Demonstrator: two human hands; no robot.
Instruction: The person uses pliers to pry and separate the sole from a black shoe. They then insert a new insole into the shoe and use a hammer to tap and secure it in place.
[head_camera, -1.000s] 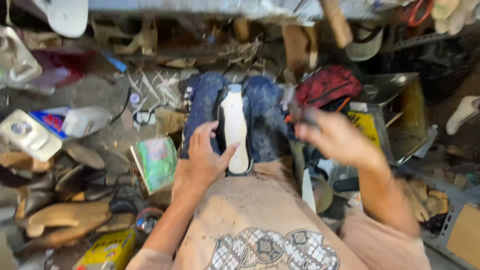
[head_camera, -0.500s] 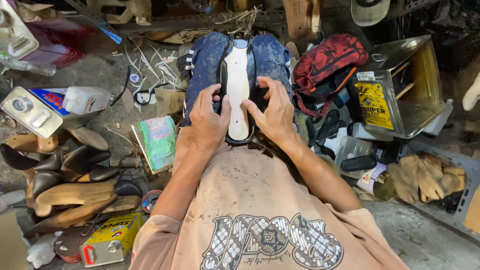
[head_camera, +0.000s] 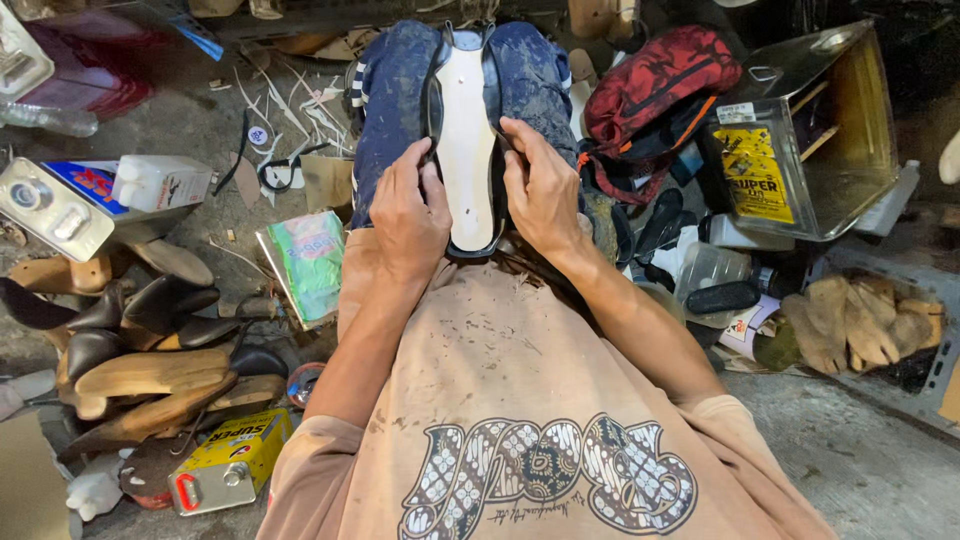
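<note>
- Head view, looking down at the person's lap: open square metal tin (head_camera: 830, 140) at upper right lies tipped on its side, yellow label on its wall; inside looks dark, contents cannot be told.
- Yellow rectangular can (head_camera: 228, 462) lies on its side at lower left, red cap end toward the camera.
- White plastic jug (head_camera: 160, 182) and a flat metal can (head_camera: 55, 208) lie together at left, both closed.
- Clear plastic tub (head_camera: 712, 270) sits right of the right forearm, contents unclear.
- Red bag (head_camera: 660, 85) slumps beside the right knee, partly behind the leg.
- Wooden shoe lasts and dark shoe uppers (head_camera: 140, 350) are heaped at left; the pile's lower edge is cut off by the shirt and frame.
- Worn tan gloves (head_camera: 860, 322) lie at right, part shadowed.
- White insole-shaped sole (head_camera: 468, 150) rests lengthwise between the knees on blue jeans, dark upper edging round it; its heel end is hidden under the hands.
- Left hand (head_camera: 408, 215) lies flat, fingers together, thumb pressing the sole's left edge.
- Right hand (head_camera: 545, 195) has its fingers curled on the right edge, thumb on the dark rim.
</note>
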